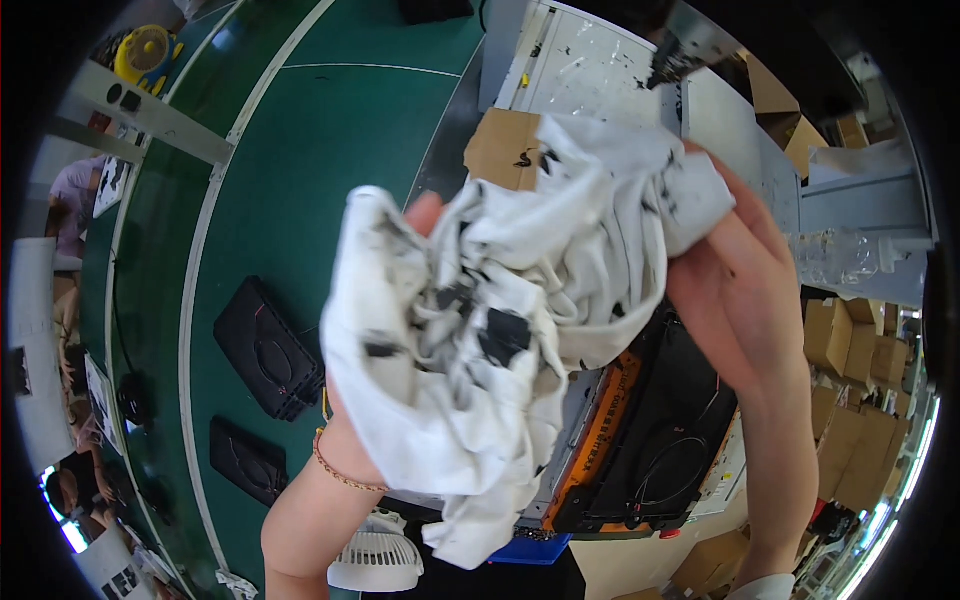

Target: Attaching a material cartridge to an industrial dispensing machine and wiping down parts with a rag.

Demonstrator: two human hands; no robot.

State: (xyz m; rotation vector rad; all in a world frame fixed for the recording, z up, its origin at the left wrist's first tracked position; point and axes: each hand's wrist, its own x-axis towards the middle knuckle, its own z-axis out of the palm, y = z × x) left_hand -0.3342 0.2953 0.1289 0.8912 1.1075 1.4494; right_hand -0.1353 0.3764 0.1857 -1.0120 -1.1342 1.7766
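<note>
A bunched white cloth with black smudges hangs between my two hands, in front of my chest. My left hand is mostly covered by the cloth's left side; only a fingertip above it and the wrist with a thin bracelet show, and its grip is hidden. My right hand grips the upper right part, with the fabric bulging out past the thumb. Beneath the cloth lie a black flat case with a thin cable and an orange-edged fixture, both partly hidden.
Two black cases sit on the green table at left. A brown cardboard piece lies on a white machine surface with black scraps. A white fan stands near; cardboard boxes are stacked right. People work at far left.
</note>
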